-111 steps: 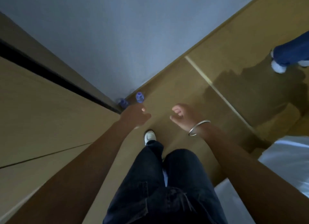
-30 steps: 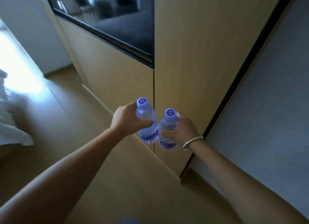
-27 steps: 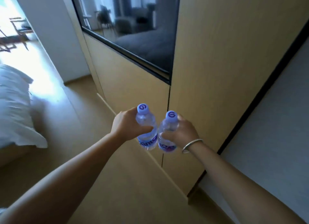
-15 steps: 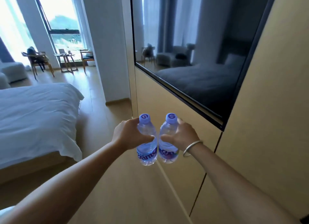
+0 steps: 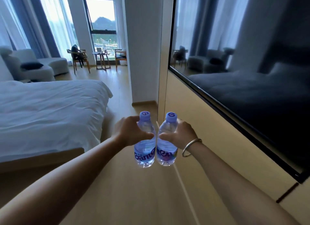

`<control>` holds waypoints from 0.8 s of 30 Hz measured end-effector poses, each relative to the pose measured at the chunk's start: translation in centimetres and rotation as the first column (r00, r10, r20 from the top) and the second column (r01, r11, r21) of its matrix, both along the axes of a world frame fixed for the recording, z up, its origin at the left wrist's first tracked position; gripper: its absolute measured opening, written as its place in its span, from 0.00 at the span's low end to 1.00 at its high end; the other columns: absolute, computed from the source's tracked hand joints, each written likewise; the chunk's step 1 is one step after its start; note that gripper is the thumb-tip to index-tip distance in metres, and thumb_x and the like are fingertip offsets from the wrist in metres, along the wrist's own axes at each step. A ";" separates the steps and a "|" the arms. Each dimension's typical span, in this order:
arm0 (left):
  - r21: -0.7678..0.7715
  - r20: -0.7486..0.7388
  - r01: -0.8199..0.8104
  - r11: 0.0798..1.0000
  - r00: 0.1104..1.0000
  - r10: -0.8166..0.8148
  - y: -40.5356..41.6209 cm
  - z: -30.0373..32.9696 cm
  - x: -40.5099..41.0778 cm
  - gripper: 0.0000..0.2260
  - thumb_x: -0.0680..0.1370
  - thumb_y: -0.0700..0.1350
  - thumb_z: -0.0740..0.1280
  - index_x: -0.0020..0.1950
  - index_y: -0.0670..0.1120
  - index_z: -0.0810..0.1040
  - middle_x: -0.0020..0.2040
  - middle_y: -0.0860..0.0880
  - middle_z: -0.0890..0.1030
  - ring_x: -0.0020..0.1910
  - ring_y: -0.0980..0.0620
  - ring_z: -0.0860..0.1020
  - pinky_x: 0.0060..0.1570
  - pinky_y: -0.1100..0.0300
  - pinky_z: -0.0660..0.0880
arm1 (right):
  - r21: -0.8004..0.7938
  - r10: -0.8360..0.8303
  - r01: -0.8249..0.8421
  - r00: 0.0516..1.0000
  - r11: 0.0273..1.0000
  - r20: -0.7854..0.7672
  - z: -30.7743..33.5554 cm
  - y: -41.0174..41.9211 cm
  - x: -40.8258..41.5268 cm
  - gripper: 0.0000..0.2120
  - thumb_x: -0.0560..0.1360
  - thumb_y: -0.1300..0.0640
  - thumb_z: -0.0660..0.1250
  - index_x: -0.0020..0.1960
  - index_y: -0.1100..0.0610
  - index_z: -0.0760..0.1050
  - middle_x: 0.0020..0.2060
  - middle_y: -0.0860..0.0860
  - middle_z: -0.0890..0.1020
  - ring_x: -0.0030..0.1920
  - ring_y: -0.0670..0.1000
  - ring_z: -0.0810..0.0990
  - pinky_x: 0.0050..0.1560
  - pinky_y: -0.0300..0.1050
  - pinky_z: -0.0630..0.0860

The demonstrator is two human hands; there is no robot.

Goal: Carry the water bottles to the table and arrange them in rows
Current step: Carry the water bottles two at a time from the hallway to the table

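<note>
Bottles ride upright and side by side out front, my left hand wrapped round one bottle, my right hand round the other bottle, steady for the walk toward the far counter

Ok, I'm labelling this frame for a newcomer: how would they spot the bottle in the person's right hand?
Follow the black screen on the wall down to the two raised hands. The right hand, with a silver bangle, grips the right bottle, nearer that wall than the left bottle.
</note>
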State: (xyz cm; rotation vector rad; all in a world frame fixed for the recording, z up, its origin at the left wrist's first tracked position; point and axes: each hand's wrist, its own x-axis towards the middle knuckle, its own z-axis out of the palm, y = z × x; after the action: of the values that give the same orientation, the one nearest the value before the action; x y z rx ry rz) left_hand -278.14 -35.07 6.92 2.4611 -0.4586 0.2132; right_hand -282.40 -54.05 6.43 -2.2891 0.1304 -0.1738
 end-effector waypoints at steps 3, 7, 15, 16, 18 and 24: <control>0.041 0.010 -0.043 0.998 0.999 0.043 -0.8 -0.1 4.1 0.33 0.53 0.69 0.63 0.49 0.50 0.81 0.43 0.51 0.84 0.41 0.52 0.80 0.45 0.54 0.78 | -0.013 0.046 -0.046 0.999 0.999 -0.007 -0.3 -0.8 4.7 0.25 0.54 0.41 0.67 0.49 0.51 0.74 0.42 0.48 0.82 0.42 0.49 0.80 0.45 0.44 0.77; 0.086 0.070 -0.113 0.990 0.992 0.107 -2.5 0.0 10.4 0.27 0.59 0.67 0.71 0.51 0.52 0.81 0.46 0.52 0.84 0.39 0.55 0.77 0.38 0.63 0.68 | -0.039 0.098 -0.098 0.995 0.994 -0.022 -0.1 -2.8 11.8 0.21 0.59 0.43 0.70 0.48 0.51 0.73 0.41 0.48 0.81 0.41 0.49 0.79 0.41 0.41 0.74; 0.066 0.060 -0.180 0.982 0.983 0.176 -5.5 0.3 22.2 0.21 0.61 0.63 0.73 0.50 0.54 0.81 0.47 0.52 0.84 0.41 0.55 0.78 0.42 0.63 0.69 | -0.120 0.161 -0.161 0.987 0.980 -0.010 0.8 -6.5 24.8 0.22 0.61 0.45 0.72 0.51 0.52 0.72 0.43 0.49 0.80 0.42 0.51 0.79 0.42 0.42 0.75; 0.056 0.060 -0.186 0.981 0.981 0.182 -5.7 0.2 23.3 0.21 0.62 0.62 0.73 0.50 0.54 0.81 0.47 0.52 0.84 0.40 0.56 0.77 0.41 0.63 0.69 | -0.119 0.165 -0.165 0.986 0.979 -0.007 0.8 -6.8 26.2 0.22 0.61 0.45 0.72 0.50 0.52 0.72 0.43 0.48 0.80 0.42 0.51 0.79 0.42 0.42 0.75; 0.055 0.055 -0.196 0.979 0.980 0.193 -5.9 -0.1 25.3 0.21 0.62 0.62 0.73 0.51 0.54 0.81 0.48 0.52 0.84 0.40 0.57 0.76 0.40 0.64 0.68 | -0.115 0.176 -0.174 0.984 0.978 0.002 0.4 -7.2 28.7 0.20 0.61 0.45 0.72 0.49 0.50 0.71 0.41 0.47 0.79 0.41 0.49 0.78 0.40 0.41 0.73; 0.107 0.062 -0.237 0.966 0.971 0.231 -5.2 -0.9 31.8 0.23 0.61 0.64 0.73 0.50 0.54 0.81 0.44 0.53 0.84 0.36 0.57 0.75 0.36 0.65 0.65 | -0.122 0.235 -0.234 0.972 0.964 -0.007 -1.3 -6.5 35.5 0.21 0.60 0.44 0.73 0.48 0.48 0.70 0.41 0.47 0.78 0.41 0.49 0.78 0.38 0.39 0.71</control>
State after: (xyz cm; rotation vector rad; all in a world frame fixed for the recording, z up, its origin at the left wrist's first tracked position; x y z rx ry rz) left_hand -246.30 -40.30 5.99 2.6259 -0.2029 0.3545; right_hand -246.88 -60.52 5.17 -2.4029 -0.1601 -0.0683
